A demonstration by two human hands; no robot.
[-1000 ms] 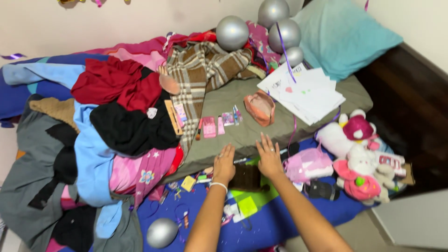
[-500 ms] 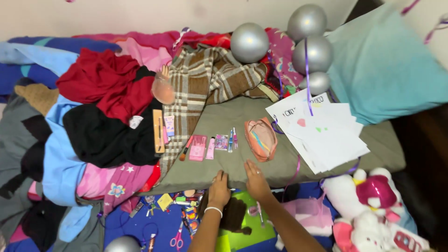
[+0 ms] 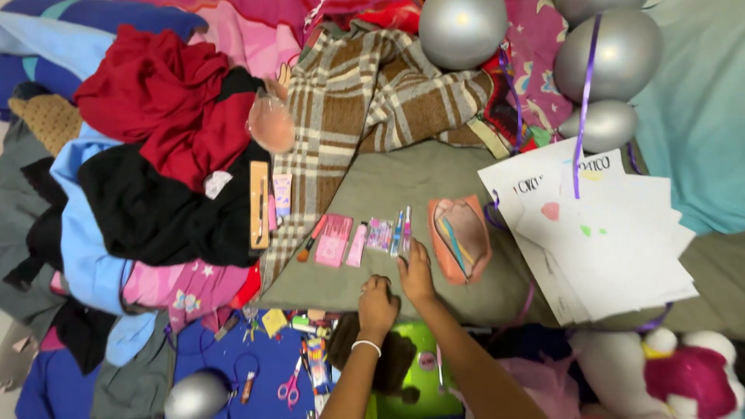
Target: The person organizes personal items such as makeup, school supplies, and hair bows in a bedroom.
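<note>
Where clothes (image 3: 147, 178) crowd it, hands (image 3: 396, 291) rest on the olive cushion (image 3: 388, 186).

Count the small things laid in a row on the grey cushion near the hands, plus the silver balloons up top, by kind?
Silver balloons: 4
Pink flat cases: 1
Pink tubes: 1
Makeup brushes: 1
Orange pouches: 1
Total: 8

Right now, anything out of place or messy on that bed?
Yes. Clothes lie in a loose heap on the left, and small items and scissors are scattered over the blue sheet below the olive pad. The cosmetics row near both hands is lined up neatly.
</note>
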